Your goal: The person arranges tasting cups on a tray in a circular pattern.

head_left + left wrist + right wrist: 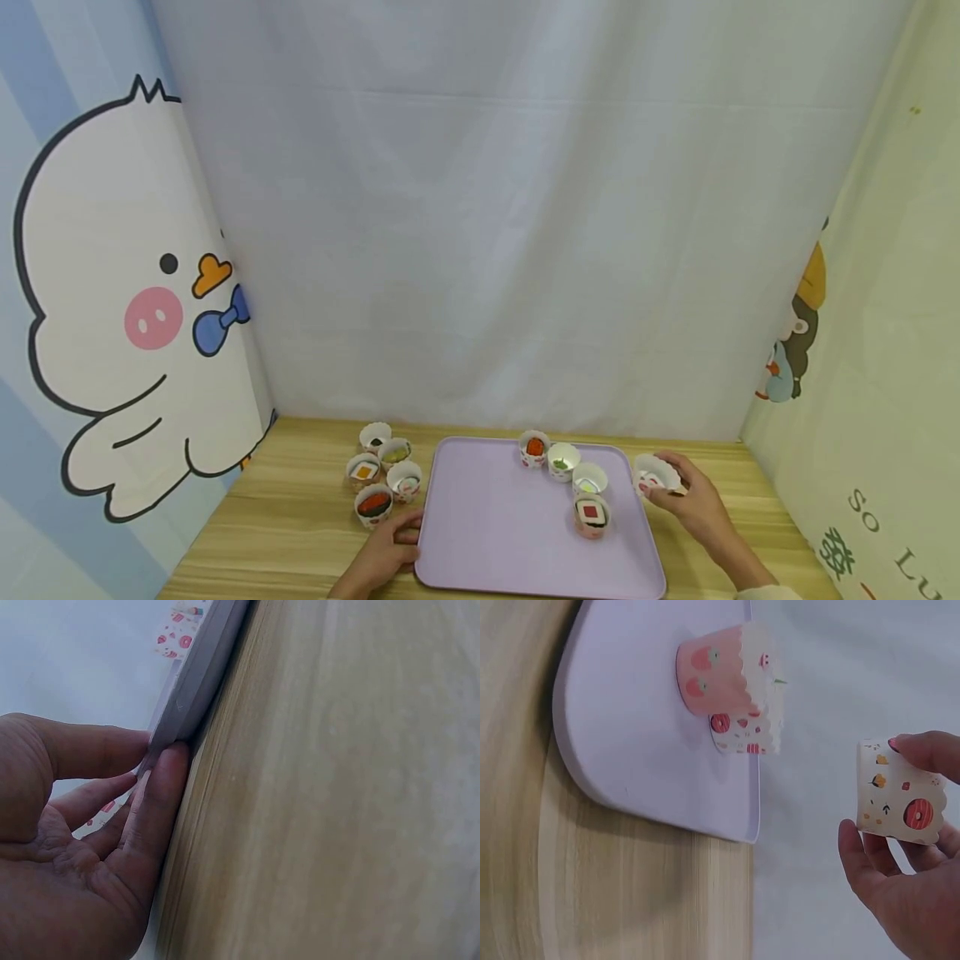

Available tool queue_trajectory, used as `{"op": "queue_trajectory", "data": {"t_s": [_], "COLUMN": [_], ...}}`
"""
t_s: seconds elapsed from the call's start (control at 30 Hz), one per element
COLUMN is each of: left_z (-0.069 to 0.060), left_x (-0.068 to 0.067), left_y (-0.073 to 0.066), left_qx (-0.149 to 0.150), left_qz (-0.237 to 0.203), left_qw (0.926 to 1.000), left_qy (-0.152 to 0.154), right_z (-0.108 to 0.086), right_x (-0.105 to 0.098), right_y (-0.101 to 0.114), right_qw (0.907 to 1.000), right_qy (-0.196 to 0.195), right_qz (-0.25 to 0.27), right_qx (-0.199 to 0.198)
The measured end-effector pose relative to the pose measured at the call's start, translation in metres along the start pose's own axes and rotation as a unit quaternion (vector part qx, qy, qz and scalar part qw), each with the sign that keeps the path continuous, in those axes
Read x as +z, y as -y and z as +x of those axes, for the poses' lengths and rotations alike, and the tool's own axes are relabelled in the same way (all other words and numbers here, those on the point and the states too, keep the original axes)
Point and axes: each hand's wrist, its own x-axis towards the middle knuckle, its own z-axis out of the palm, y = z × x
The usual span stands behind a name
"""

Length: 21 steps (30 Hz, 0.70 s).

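At the near left corner of the lilac tray (495,533), my left hand (378,550) pinches the rim. In the left wrist view the thumb lies on one side of the tray edge (191,682) and a finger on the other. My right hand (701,504) holds a white paper baking cup (896,791) with a doughnut print, raised beside the tray's right edge; something reddish shows in it from the head view. On the tray's right part stand several filled cups: a pink cup (592,518) nearest, a cup with orange-red filling (535,448) farthest.
Left of the tray, several more filled paper cups stand clustered on the wooden table (270,517), among them one with red filling (373,504) nearest my left hand. A pale cloth (480,250) hangs behind the table, with printed cloths at both sides.
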Motion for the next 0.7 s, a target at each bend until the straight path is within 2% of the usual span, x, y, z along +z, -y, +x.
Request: {"op": "queue_trajectory", "data": {"t_s": [0.37, 0.57, 0.7], "left_z": [-0.001, -0.001, -0.001], "left_x": [0.000, -0.001, -0.001], "left_y": [-0.001, -0.002, -0.002], "left_qx": [0.004, 0.007, 0.005], "left_qz": [-0.001, -0.001, 0.000], "left_qw": [1.0000, 1.0000, 1.0000], "left_qy": [-0.003, 0.000, 0.000], "right_z": [-0.016, -0.025, -0.031], "right_x": [0.016, 0.026, 0.034], "right_y": [0.009, 0.012, 0.014], "right_qw": [0.9983, 0.9973, 0.9970], "right_qy": [0.034, 0.038, 0.035], "right_qz": [0.046, 0.063, 0.068], "right_qx": [0.013, 0.003, 0.012]}}
